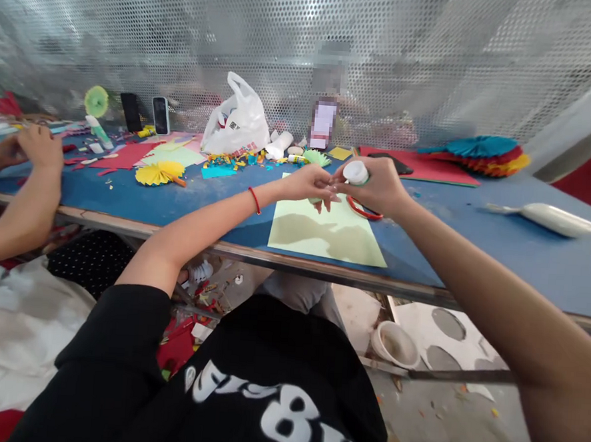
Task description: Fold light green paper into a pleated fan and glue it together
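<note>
Above a pale green sheet [329, 240], my two hands meet fingertip to fingertip. My right hand [380, 186] is closed round a tube with a round white end [356, 173], which looks like a glue stick. The fingers of my left hand [312, 184] are bent and pinched together, and a small piece of pale green paper [315, 201] shows at them; most of it is hidden. Under my right hand lies a red loop [366, 211], apparently a scissors handle, partly covered by the hand.
A white plastic bag [239, 121], paper scraps and a yellow paper fan [161, 173] lie on the blue table [236, 207]. Red sheets [439, 170], colored paper fans [484, 156] and a white bottle [558, 218] are on the right. Another person's hands [40, 145] work at left.
</note>
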`<state>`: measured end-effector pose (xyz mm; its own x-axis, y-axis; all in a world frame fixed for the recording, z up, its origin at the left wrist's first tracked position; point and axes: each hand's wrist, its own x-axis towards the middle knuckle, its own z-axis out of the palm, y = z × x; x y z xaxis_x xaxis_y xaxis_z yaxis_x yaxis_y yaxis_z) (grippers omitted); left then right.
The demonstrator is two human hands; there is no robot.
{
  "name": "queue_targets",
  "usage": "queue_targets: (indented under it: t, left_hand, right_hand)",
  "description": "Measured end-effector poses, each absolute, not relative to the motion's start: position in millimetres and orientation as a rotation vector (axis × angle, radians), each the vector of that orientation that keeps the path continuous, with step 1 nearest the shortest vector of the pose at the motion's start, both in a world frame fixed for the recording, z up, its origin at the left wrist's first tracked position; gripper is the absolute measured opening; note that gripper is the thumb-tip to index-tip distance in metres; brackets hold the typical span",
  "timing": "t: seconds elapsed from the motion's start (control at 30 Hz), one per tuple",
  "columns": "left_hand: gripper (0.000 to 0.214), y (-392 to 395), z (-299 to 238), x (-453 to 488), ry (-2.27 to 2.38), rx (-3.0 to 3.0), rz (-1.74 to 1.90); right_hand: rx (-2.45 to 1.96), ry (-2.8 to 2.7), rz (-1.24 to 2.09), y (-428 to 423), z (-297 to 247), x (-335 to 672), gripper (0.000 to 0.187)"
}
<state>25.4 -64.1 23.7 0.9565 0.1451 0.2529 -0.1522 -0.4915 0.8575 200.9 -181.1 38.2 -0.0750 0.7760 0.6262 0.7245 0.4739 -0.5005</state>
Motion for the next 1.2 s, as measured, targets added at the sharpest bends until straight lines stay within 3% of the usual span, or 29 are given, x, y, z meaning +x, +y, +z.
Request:
queue_targets:
  t: [0.13,0.23,0.43,0.57,0.67,0.9,0.97,1.2]
  left_hand:
    - [0.044,-75.5,12.2,32.7,0.107,1.975,0.239]
    - [0.054,-86.0,2.1,36.1,0.184,1.928,0.285]
    - [0.055,-93.4,-10.7,34.3,0.17,1.718,0.255]
    - [0.079,-92.5,-9.5,28.7,0.13,1.667,0.186]
    - [0.086,-93.3,-5.2,26.6,0.208,1.667,0.138]
    - [0.085,-91.4,2.9,21.2,0.268,1.595,-0.025]
    - [0.085,-87.9,3.1,18.5,0.255,1.574,-0.056]
    - [0.087,-77.2,1.4,17.2,0.225,1.572,-0.116]
  right_hand:
    - [-1.379,-2.003,-0.144,-176.9,45.4,198.9,0.009]
    - [-1.405,-2.195,-0.191,-172.4,51.1,203.6,0.006]
    - [-1.334,-2.204,0.016,-165.3,67.6,213.3,0.027]
    - [-1.242,-1.983,0.037,-145.1,86.7,222.4,0.042]
    - [-1.307,-2.065,-0.037,-110.2,96.8,230.0,0.041]
    - [-1.569,-2.692,-0.502,-19.4,85.7,194.6,0.03]
    - [-1.365,-2.923,-0.763,-2.8,82.7,185.6,0.034]
    - [-1.216,-3.094,-1.065,36.6,66.4,164.1,0.036]
